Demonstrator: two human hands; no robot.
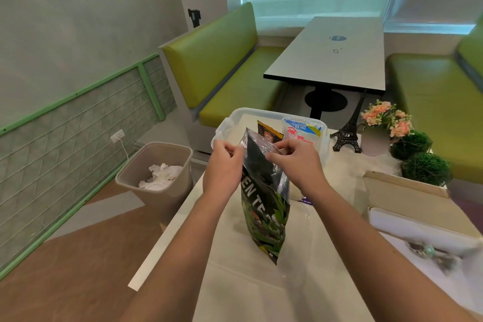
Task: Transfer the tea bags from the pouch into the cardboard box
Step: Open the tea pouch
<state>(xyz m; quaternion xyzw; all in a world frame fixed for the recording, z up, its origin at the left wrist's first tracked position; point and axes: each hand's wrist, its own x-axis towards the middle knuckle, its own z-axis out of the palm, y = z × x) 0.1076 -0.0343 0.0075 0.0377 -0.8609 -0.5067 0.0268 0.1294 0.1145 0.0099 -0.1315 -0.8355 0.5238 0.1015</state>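
Standing upright on the white table (pixel 183 230), the green tea pouch (pixel 265 206) is pinched at its top by both hands: the left hand (pixel 224 162) on the left edge, the right hand (pixel 295 159) on the right, apparently spreading the mouth. The cardboard box (pixel 407 198) sits open to the right, apart from the pouch. A clear plastic tub (pixel 222 128) stands just beyond.

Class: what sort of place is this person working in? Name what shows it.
Probably a café or office pantry: green booth benches flank a pedestal table, with a waste bin beside the counter.
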